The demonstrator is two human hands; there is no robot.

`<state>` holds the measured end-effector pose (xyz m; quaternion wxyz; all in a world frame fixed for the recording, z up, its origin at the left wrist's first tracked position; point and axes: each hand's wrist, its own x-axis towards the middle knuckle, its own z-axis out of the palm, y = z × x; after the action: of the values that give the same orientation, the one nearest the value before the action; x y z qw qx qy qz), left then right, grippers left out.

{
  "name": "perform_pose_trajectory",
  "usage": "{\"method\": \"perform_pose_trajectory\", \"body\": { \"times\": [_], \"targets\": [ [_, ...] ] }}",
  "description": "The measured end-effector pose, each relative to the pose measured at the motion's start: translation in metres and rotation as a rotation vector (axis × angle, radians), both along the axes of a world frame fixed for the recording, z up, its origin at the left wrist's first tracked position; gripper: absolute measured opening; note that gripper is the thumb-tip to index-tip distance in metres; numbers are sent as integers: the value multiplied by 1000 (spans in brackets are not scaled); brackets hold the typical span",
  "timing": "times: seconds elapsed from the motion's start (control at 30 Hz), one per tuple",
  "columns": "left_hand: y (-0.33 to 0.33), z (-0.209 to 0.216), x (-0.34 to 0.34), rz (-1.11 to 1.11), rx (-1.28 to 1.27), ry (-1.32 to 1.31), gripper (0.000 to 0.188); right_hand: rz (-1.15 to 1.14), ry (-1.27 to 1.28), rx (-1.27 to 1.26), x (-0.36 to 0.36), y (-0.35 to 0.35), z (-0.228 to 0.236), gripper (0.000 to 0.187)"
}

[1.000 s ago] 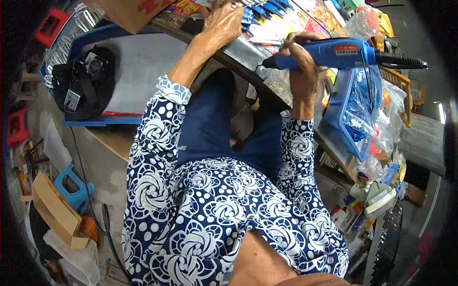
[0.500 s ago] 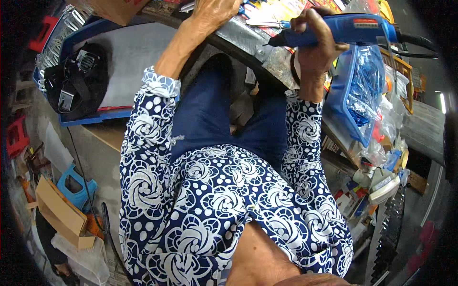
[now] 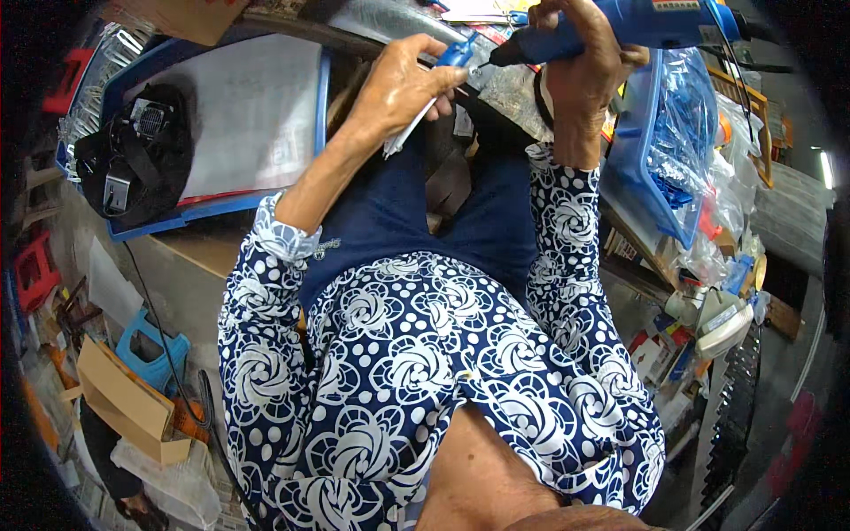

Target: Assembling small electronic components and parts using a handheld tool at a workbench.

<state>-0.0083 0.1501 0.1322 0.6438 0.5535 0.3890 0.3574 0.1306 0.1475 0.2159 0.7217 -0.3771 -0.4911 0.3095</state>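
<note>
My right hand point(image 3: 586, 66) is wrapped round a blue corded electric screwdriver point(image 3: 651, 25), which lies nearly level with its dark nose pointing left. My left hand point(image 3: 405, 84) pinches a small blue plastic piece point(image 3: 457, 53) between thumb and fingers. Narrow pale strips point(image 3: 403, 140) stick out below that hand; whether they join the blue piece is hidden by the fingers. The screwdriver's thin bit ends close beside the blue piece, at a small shiny spot that looks like a screw head. I cannot tell whether the bit touches it.
The dark-edged workbench point(image 3: 354, 51) runs across the top. At left, a blue tray point(image 3: 320, 115) holds white sheets and a black strapped item point(image 3: 133, 146). A blue bin point(image 3: 636, 146) of bagged blue parts stands at right. A cardboard box point(image 3: 124, 398) and turquoise stool point(image 3: 152, 350) are lower left.
My left hand has come back from the bench toward me, bringing the blue piece and pale strips into sight. The screwdriver has shifted slightly up and left, its bit now beside the piece.
</note>
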Motion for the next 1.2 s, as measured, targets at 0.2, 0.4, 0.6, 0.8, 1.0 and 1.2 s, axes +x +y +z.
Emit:
{"method": "perform_pose_trajectory", "body": {
  "times": [0.2, 0.4, 0.6, 0.8, 1.0, 1.2],
  "targets": [
    [-6, -11, 19, 117, -82, -41, 36, 25, 36, 3, 2, 8, -3, 17],
    [-10, -10, 27, 176, -117, -25, 36, 35, -33, 27, 3, 8, -2, 18],
    [-7, -9, 37, 136, -118, -57, 28, 70, 29, 15, 4, 2, 6, 19],
    [-8, -15, 39, 119, -93, -82, 29, 42, 31, 4, 9, 11, -3, 21],
    [-7, -15, 39, 127, -124, -108, 31, 64, 23, 49, 11, 14, -7, 22],
    [-7, -15, 37, 121, -135, -92, 29, 75, 16, 47, 10, 14, -6, 22]
  ]
}}
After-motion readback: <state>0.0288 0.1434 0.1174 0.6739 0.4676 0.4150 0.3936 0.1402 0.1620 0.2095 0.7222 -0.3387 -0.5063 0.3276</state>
